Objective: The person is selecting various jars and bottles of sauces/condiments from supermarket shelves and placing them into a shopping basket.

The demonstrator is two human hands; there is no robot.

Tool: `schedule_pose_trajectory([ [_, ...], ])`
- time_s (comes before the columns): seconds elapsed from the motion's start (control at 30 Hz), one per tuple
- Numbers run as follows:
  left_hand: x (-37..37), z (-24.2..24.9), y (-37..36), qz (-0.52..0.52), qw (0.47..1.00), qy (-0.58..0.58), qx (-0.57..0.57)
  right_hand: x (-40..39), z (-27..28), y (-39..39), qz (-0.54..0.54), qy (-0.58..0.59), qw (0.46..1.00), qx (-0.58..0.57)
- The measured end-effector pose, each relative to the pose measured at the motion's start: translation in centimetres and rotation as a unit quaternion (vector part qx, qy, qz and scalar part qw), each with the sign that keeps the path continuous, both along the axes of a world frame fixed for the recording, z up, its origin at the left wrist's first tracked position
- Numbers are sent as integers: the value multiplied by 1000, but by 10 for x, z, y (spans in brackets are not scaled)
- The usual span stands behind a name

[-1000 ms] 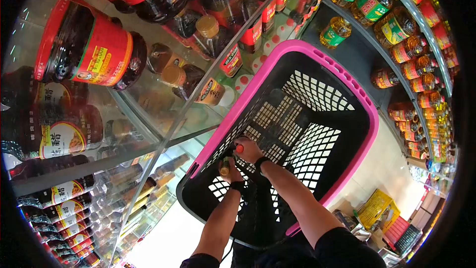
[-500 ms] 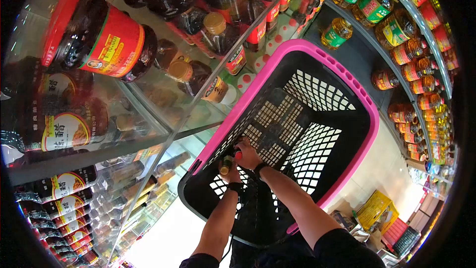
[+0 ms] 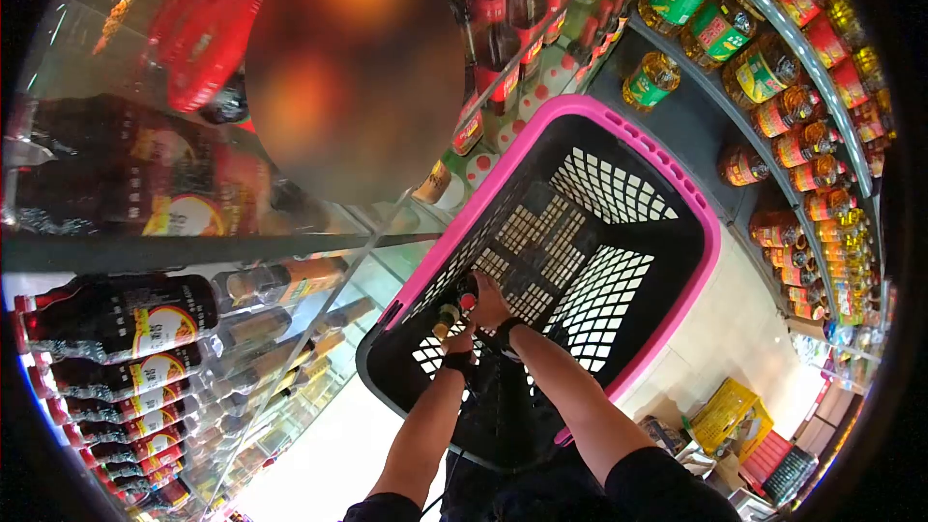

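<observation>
The left hand (image 3: 464, 339) is wrapped around a green-necked bottle (image 3: 446, 320), and the right hand (image 3: 491, 304) closes on a red-capped bottle (image 3: 468, 301); both bottles sit over the basket's left part, though how deep is unclear. The bottles are close together, cap by neck, so a slip or inward turn of either wrist could knock glass on glass, and a loose hold could drop one onto the basket's slatted floor. The pink-rimmed basket (image 3: 712, 237) has its rim near the hands at ten to eleven o'clock, where knuckles could catch, with the glass shelf (image 3: 404, 224) just beyond. Dark bottles (image 3: 126, 324) line nine o'clock; a round blur hides part of eleven. Open room lies inside the basket toward one to two o'clock, with floor (image 3: 691, 333) outside at three.
</observation>
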State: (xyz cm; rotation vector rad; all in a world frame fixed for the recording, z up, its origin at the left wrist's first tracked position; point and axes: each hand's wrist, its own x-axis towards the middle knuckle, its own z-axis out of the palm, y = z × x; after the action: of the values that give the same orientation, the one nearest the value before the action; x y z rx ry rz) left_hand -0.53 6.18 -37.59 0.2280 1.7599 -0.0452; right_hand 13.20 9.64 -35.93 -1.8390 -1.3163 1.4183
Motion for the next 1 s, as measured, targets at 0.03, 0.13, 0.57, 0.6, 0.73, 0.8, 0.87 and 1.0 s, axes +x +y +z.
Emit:
schedule_pose_trajectory([
  [0.03,2,3,-6,-23,1000,-9,-1,4,8,-1,3,6,1000,-9],
  [0.13,18,50,-8,-93,989,-93,61,17,36,-5,11,-17,998,-58],
  [0.57,81,234,-46,239,913,-282,174,102,208,-55,-285,306,896,148],
  [0.6,84,255,-62,249,909,-278,186,107,224,-68,-260,307,902,156],
  [0.73,68,193,-141,156,868,-309,355,103,245,-129,-237,294,915,140],
  [0.8,64,204,-159,214,859,-311,347,101,250,-156,-189,277,935,114],
  [0.87,58,219,-174,267,856,-301,326,92,239,-179,-173,195,960,101],
  [1.0,33,239,-186,234,825,-279,433,90,151,-205,-3,-26,983,184],
])
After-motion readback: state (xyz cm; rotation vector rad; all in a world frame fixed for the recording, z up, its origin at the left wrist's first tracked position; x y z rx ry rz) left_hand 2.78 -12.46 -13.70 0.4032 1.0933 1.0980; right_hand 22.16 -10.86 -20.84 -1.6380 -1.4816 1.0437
